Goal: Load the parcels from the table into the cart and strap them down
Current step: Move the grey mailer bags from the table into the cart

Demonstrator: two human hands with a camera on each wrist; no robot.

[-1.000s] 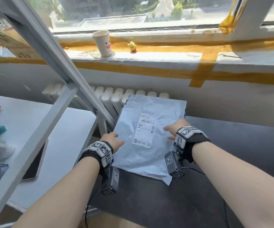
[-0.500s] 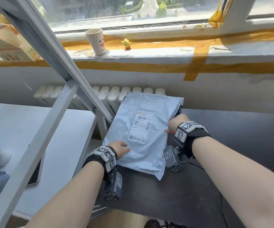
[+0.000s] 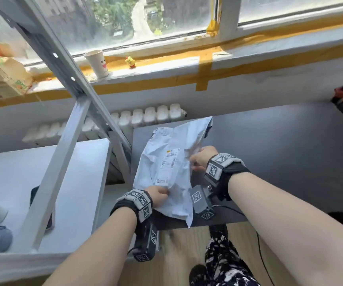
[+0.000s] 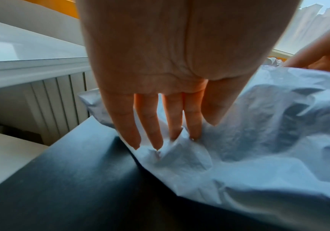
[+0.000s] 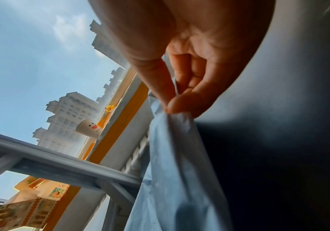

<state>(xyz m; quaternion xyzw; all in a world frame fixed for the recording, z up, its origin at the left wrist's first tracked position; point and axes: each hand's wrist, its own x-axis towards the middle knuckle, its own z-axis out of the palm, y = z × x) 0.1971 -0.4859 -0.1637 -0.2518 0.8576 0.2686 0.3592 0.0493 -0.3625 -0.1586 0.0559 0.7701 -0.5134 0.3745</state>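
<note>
1. Thumb and finger of the right hand (image 3: 202,161) pinch the right edge of the soft pale-blue plastic parcel bag (image 3: 166,162).
2. The left hand (image 3: 158,191) presses straight fingers (image 4: 128,121) into its near corner.
3. It lies on the dark flat table (image 3: 279,157).
4. Step: pick-up. Next, probably lift both sides together.
5. Count: one parcel, two hands.

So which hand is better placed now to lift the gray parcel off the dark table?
Right. The right hand pinches the edge of the parcel between thumb and fingers, so it could probably lift at once. The left hand only touches the near edge with straight fingers.
</note>
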